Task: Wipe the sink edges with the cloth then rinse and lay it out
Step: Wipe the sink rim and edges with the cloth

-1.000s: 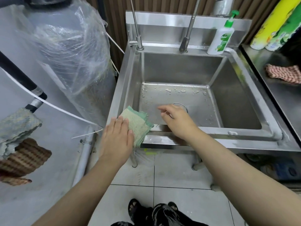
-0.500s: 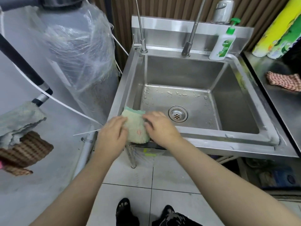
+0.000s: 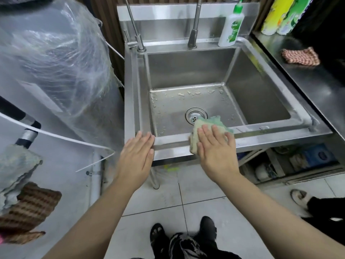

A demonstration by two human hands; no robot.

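Right hand (image 3: 216, 154) presses cloth (image 3: 209, 126) on sink (image 3: 261, 136) edge.

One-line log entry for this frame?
step: wipe front edge | right hand: flat on cloth | left hand: flat on sink front-left corner | rinse: not yet

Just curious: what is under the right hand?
A green and cream cloth, pressed flat on the sink's front edge by the right hand. The edge beneath the cloth is hidden.

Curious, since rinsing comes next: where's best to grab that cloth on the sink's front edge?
Probably pinch the cloth by its green end, coming from above over the basin: that end juts free past the sink rim, while the right hand presses the middle flat.
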